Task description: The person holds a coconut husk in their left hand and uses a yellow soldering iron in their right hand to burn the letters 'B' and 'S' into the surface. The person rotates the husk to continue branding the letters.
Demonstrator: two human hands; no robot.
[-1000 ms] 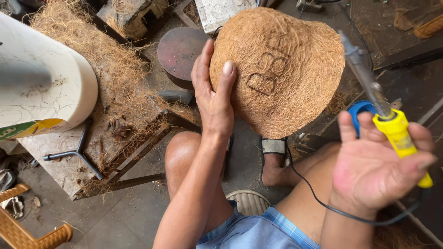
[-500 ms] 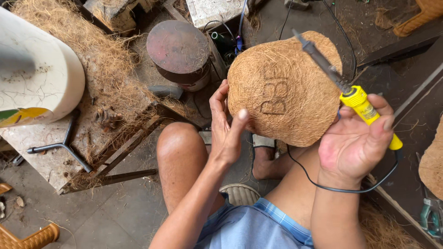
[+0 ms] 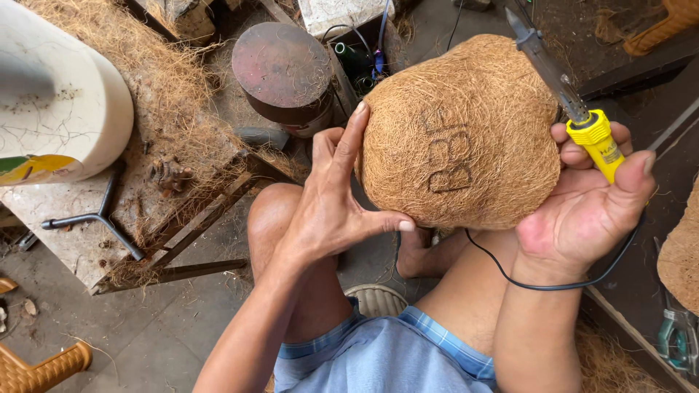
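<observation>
turned a little since half a second ago, coir dome (image 3: 466, 138) with burnt marks now nearer upright (more square to the view). cradled above the knees by left hand (image 3: 331, 207), fingers spread along its edge, thumb under. right hand (image 3: 590, 207) half open, loosely holding yellow-handled soldering iron (image 3: 582, 116) against the dome's far side.

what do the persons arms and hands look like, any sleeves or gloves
Both hands are bare: no gloves, rings or watch show on the left hand or the right hand. Both forearms are uncovered, with no sleeves in view. Fingernails are short. Lower down the person wears light blue shorts with a checked hem.
</observation>
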